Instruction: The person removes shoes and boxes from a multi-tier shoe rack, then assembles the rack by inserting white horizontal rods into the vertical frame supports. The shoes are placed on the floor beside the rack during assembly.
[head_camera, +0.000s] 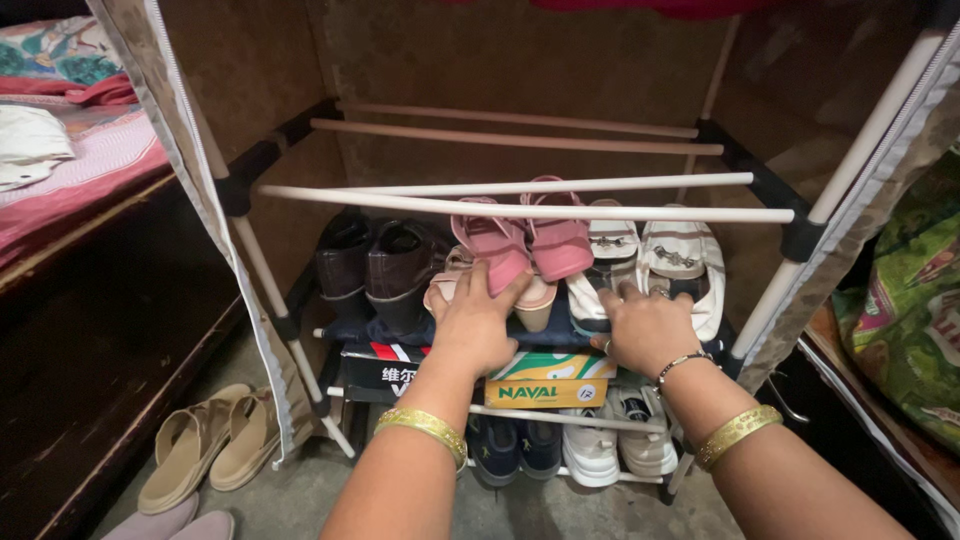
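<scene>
Brown fabric walls close in around the shoe rack (560, 213) before me. On its middle shelf my left hand (478, 322) grips the pink sandals (525, 243); my right hand (645, 328) rests, fingers curled, on the white loafers (655, 262). Black boots (380, 265) already stand alongside; tan sandals (210, 438) remain on the floor.

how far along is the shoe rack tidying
Done: dark ankle boots and white loafers sit paired on the middle shelf. In hand: left hand touches pink open-toe sandals; right hand rests by the loafers. Left: tan slip-on sandals lie on the floor outside.
</scene>
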